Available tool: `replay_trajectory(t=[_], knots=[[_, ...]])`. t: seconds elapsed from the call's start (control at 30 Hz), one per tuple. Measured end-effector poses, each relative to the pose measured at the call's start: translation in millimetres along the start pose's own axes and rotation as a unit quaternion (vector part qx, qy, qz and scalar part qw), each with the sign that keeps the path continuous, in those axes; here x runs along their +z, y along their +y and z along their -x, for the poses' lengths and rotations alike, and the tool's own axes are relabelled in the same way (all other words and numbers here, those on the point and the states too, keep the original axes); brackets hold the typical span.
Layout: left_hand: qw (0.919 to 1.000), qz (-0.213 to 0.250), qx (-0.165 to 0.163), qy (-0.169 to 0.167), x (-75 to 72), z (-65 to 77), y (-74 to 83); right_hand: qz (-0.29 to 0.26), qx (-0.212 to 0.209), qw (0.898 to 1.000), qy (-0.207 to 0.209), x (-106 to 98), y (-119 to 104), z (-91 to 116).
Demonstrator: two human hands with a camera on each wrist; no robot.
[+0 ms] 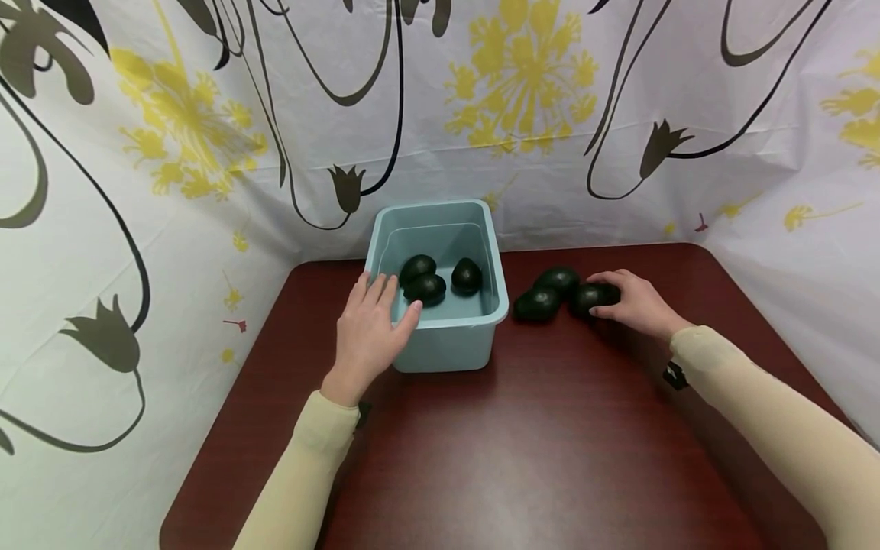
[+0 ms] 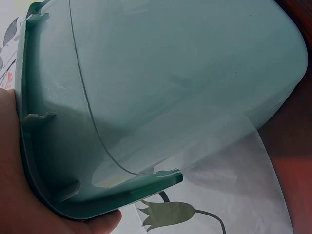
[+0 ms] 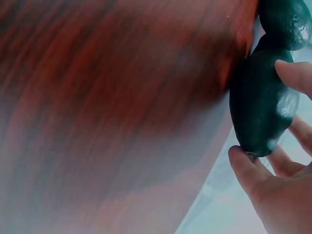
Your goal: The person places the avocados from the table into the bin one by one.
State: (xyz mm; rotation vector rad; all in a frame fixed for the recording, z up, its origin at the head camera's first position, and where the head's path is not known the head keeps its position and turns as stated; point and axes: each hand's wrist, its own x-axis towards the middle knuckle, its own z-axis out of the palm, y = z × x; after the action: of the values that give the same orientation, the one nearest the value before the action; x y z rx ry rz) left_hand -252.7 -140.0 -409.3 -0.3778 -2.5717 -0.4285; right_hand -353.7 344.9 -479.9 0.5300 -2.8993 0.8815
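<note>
Cloth (image 1: 406, 130): white with yellow blooms and grey-brown tulips, hanging beyond the left hand (image 1: 371, 332) and the right hand (image 1: 635, 302), and down the sides.
Tabletop (image 1: 536, 443): dark reddish brown, glossy, spreading under and in front of both hands.
Bin (image 1: 443, 347): pale blue-green, standing on the tabletop just to the right of the left hand and left of the right hand, with loose fruit between it and the latter.
Left hand: fingers stretched and spread, resting over the bin's left rim near the front corner, thumb pointing toward the inside.
Right hand: narrowed on one avocado (image 1: 583, 299), thumb and fingers at its sides; whether the fruit is clear of the tabletop, I cannot tell.
Loose fruit: a second avocado (image 1: 558, 279) just left of the right hand and a little farther back, a third avocado (image 1: 536, 304) farther left, near the bin; these two seem to touch.
Fruit in bin: a pair of avocados (image 1: 425, 289) touching, just right of the left hand's fingertips; a single avocado (image 1: 467, 276) farther right, apart from them.
Sleeves (image 1: 770, 428): pale yellow, behind each hand.
Wristband (image 1: 675, 375): black, below the right hand's cuff.
</note>
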Motion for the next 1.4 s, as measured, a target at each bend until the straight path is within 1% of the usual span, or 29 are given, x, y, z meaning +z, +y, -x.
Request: replay_trajectory(t=[0.3,0.57,0.8,0.97,1.2,1.4], knots=[[1.0,-0.002,0.004,0.002,-0.1,-1.2,-0.3,-0.019,0.01,1.0,-0.001,4,3,2],[1.0,0.007,0.003,0.006,-0.2,0.5,-0.1,-0.036,0.019,0.999,0.003,7,1,4],[0.9999,0.009,-0.007,-0.008,0.0,1.6,0.6,-0.04,0.016,0.999,0.002,11,1,7],[0.9998,0.008,-0.008,-0.013,-0.7,1.4,1.0,-0.039,0.013,0.999,0.002,15,0,9],[0.9997,0.003,-0.013,-0.021,-2.0,0.5,1.7,-0.039,0.013,0.999,0.002,18,-6,11],[0.9995,0.003,-0.017,-0.026,-2.3,0.0,1.8,-0.037,0.002,0.999,0.006,19,-13,12]])
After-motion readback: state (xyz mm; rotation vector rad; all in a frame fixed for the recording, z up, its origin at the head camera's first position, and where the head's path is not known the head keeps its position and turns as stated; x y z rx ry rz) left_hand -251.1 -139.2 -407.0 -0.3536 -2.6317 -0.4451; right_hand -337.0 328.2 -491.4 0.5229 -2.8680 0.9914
